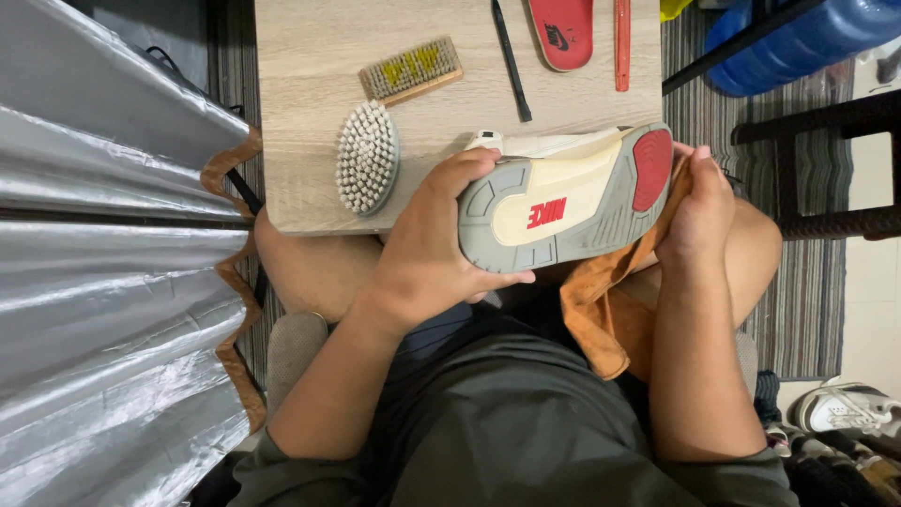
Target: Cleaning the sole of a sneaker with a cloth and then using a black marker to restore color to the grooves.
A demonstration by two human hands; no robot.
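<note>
My left hand [432, 239] grips the heel end of a sneaker [563, 202] turned sole-up, its sole grey, cream and red. At the toe end my right hand [699, 211] holds an orange-brown cloth [605, 310] pressed against the shoe, and the cloth hangs down over my lap. The shoe's upper is mostly hidden beneath the sole.
A small wooden table [310, 113] stands in front of my knees with an oval white-bristle brush [367, 157], a rectangular wooden brush [411, 69], a black stick-like tool [511, 58], a red insole [561, 30] and a red strip [621, 42]. Silver sheeting [103, 282] fills the left. Another sneaker [849, 406] lies at the lower right.
</note>
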